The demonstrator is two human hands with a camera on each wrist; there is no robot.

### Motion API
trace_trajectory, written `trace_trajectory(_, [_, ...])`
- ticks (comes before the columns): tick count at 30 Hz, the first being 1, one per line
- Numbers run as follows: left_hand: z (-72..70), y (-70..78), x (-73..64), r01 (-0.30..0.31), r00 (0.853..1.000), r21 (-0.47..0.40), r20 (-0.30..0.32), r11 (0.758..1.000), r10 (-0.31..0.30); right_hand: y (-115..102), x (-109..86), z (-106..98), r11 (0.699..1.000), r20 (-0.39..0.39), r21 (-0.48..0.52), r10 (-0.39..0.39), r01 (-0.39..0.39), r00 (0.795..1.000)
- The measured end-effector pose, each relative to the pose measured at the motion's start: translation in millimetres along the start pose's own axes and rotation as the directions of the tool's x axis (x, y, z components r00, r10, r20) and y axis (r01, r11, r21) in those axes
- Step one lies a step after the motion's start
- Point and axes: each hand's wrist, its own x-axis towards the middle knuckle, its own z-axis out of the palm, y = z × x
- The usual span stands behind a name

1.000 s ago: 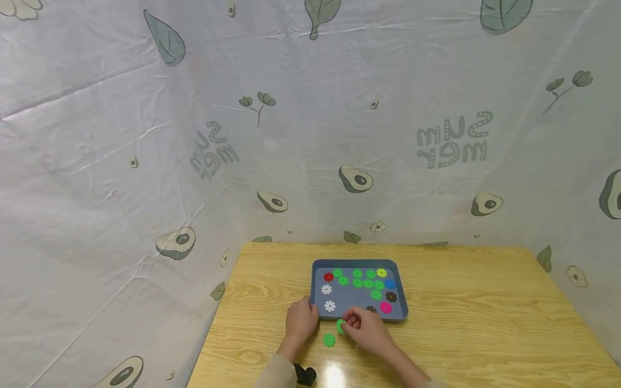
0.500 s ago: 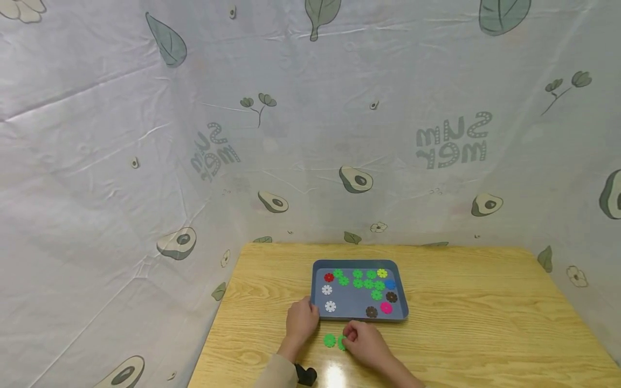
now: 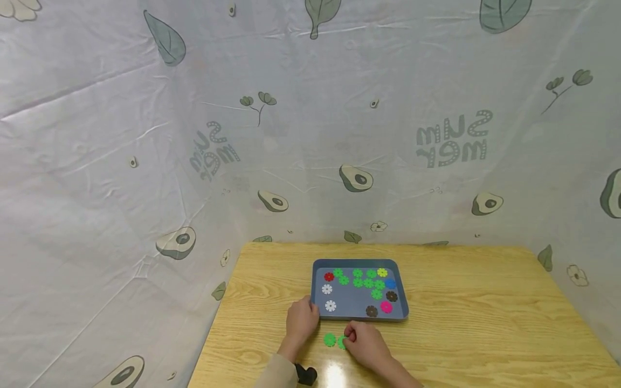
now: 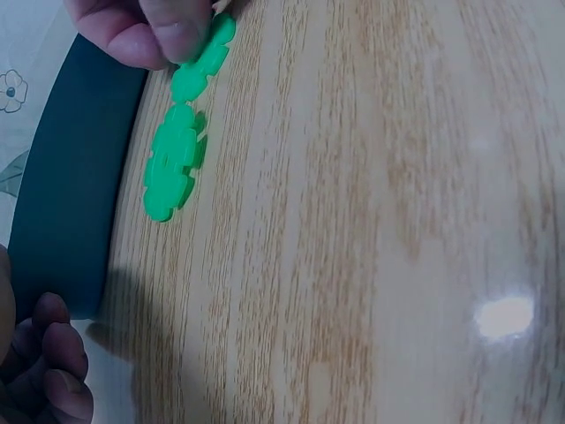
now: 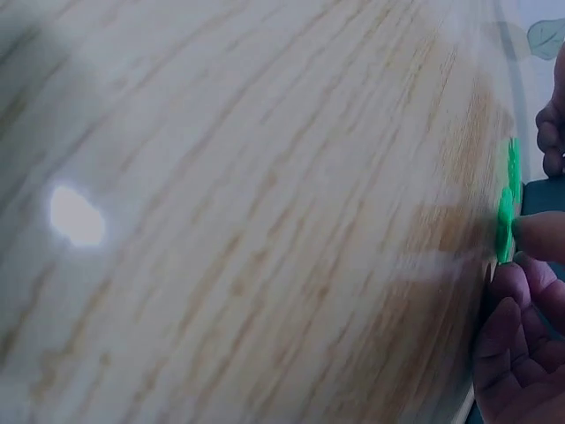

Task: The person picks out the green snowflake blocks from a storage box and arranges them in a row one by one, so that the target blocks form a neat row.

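Observation:
On the tabletop in front of the tray, my right hand [image 3: 366,340] pinches a green notched plastic disc [image 3: 341,343] between thumb and fingertips. A second green disc [image 3: 330,340] lies flat just left of it. In the left wrist view the near edge of the held disc [image 4: 190,84] meets the lying disc [image 4: 170,163]. My left hand [image 3: 302,321] grips the front left corner of the blue-grey tray [image 3: 349,302], its fingers [image 4: 66,349] curled by the tray's wall. The palm side of the right hand is hidden in the head view.
Inside the tray lie several more green discs [image 3: 368,283], with white [image 3: 330,305], red [image 3: 329,276], yellow [image 3: 382,272], blue [image 3: 390,283], brown [image 3: 371,311] and pink [image 3: 386,307] ones. A black object [image 3: 306,374] shows by the left sleeve. A printed sheet hangs behind the wooden table [image 3: 475,312].
My right hand has drawn the green disc from the tray's front edge down beside the lying green disc, then shifted only slightly. The left hand has stayed at the tray corner.

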Motion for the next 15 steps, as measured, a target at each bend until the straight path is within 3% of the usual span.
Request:
trace_trajectory(6, [-0.3,-1.0,0.2,-0.005,1.000,0.006,-0.008,1.000,0.005,-6,4.4,-8,0.999,0.017,0.042,-0.016,0.016,1.000])
trace_trajectory(11, [-0.2,-1.1,1.3,0.010,1.000,0.007,0.009,1.000,-0.010,-11,21.6,-22,0.995,0.003,0.066,-0.074,0.074,0.997])
trace_trajectory(15, [-0.3,-0.5,0.1,0.019,0.999,-0.008,0.028,1.000,-0.019,-9,42.8,-33,0.994,-0.049,0.100,-0.029,0.034,0.998])
